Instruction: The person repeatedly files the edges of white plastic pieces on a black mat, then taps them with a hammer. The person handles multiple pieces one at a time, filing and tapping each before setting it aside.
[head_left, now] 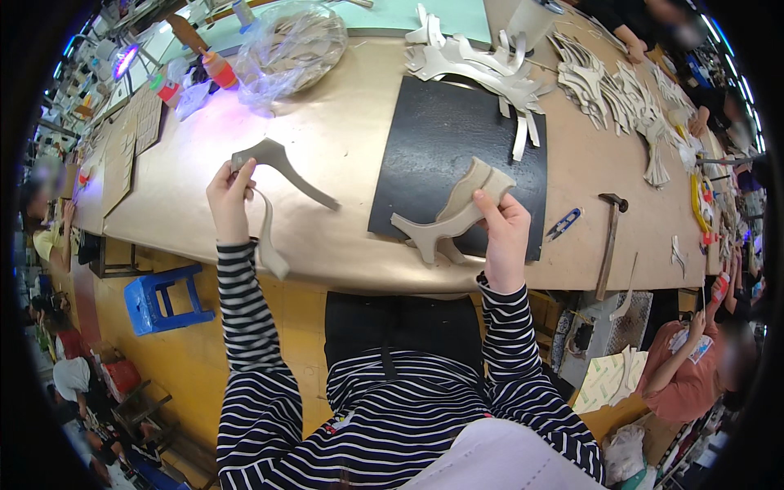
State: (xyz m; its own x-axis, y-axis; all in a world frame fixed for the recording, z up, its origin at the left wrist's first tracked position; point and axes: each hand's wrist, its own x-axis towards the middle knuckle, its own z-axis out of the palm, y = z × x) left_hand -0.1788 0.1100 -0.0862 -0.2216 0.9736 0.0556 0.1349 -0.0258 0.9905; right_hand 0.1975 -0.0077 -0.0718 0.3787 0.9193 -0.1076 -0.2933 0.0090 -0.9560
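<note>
A strip [282, 163] is pinched in the left hand [230, 200], pieces [437, 233] in the right hand [505, 233]; either could be dropped if loosely gripped.

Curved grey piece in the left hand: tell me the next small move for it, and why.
Probably bring the curved grey piece toward the black mat: the left hand holds it off to the mat's left, while the right hand holds layered pale pieces over the mat's near edge.
</note>
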